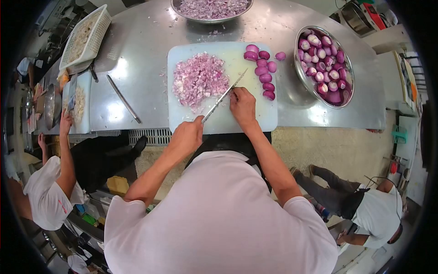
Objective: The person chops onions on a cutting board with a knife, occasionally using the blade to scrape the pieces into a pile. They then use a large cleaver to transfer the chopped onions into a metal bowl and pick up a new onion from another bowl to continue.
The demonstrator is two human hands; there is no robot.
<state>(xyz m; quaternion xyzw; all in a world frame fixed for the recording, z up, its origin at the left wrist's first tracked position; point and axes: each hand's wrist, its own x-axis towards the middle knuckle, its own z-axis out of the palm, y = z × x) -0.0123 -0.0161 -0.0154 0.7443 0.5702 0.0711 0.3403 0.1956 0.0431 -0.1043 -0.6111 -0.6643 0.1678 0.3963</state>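
Observation:
My left hand (186,139) is closed round the handle of a knife (223,97), whose blade slants up to the right over the white cutting board (228,122). Close to the blade's right side, my right hand (242,106) has its fingers curled together. What they hold, if anything, is hidden beneath them. A heap of chopped red onion (200,78) covers the board's left part. Several peeled red onion halves (266,78) lie along the right edge of the board, one just off it on the table.
A steel bowl of peeled red onions (325,68) stands right; another with chopped onion (212,9) is at the back. Left lie a narrow metal rod (123,99) and a white basket (86,39). One co-worker (52,192) works at left; another person (374,208) is at right.

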